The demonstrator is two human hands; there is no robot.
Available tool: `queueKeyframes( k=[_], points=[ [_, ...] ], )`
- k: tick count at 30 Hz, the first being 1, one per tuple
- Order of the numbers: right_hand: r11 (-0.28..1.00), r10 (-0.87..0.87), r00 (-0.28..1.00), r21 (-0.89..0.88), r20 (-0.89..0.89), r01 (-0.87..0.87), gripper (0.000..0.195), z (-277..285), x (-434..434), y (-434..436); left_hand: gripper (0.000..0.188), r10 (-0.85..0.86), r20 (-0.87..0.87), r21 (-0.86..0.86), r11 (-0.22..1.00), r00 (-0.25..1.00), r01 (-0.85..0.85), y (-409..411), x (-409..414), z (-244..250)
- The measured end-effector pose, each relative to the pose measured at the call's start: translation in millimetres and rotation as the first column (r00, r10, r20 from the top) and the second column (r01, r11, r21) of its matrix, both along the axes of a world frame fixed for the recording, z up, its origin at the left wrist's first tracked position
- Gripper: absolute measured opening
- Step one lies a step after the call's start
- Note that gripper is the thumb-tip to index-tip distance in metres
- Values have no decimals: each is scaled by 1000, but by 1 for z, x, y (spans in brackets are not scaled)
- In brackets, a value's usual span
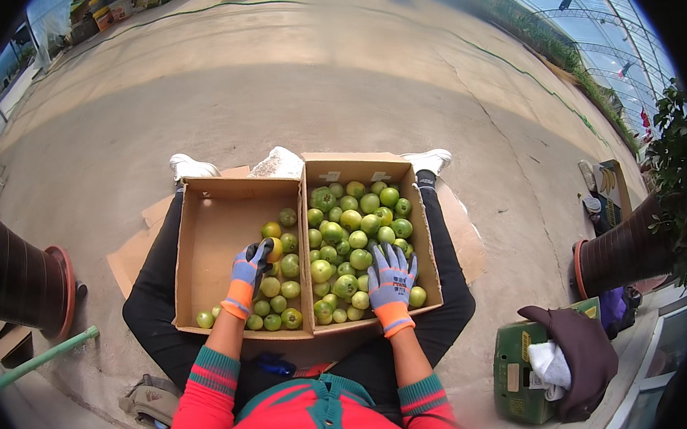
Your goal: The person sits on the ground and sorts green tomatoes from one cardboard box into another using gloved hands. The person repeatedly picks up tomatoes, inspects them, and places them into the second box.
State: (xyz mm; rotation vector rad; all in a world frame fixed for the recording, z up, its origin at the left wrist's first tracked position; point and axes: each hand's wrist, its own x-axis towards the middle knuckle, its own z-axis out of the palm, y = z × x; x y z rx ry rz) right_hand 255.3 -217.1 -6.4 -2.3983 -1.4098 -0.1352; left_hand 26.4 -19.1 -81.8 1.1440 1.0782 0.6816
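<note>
Two open cardboard boxes stand side by side between my legs. The right box (432, 282) is full of green tomatoes (351, 220), a few tinged yellow. In the left box (187, 244) fewer tomatoes lie along the right side and near edge. My left hand (248, 270), in a blue-grey and orange glove with dark fingertips, has its thumb and fingers on a yellow-orange tomato (276, 250) in the left box. Gloved alike, my right hand (391, 279) rests with fingers spread on tomatoes at the right side of the right box; its fingertips are partly hidden among them.
Flattened cardboard (460, 230) lies under my legs. A green carton (509, 373) with a dark cloth stands at right, near a potted plant (625, 249). At left are another large pot (19, 261) and a green pole (48, 357). A hose (214, 6) crosses the floor.
</note>
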Motion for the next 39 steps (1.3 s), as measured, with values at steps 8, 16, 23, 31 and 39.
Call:
queueKeyframes(
  k=[8, 16, 23, 31, 39],
  points=[
    [782, 610, 727, 392, -317, -485, 67, 53, -90, 7, 49, -322, -295, 702, 565, 900, 433, -103, 0, 14],
    [916, 300, 781, 394, -548, -75, 53, 41, -29, -17, 39, -213, -279, 412, 854, 936, 317, -69, 0, 57],
    [976, -15, 1000, -217, -11, 12, 57, 2, 21, -55, 63, -72, -970, 136, 628, 232, 766, -27, 16, 34],
    [975, 203, 972, 119, -121, -189, 60, 14, -17, -37, 58, -120, -613, 329, 860, 781, 391, -33, -6, 42],
    [845, 533, 687, 344, -494, -409, 63, 33, -95, -9, 46, -303, 27, 430, 864, 953, 262, -113, -1, 69]
  ],
)
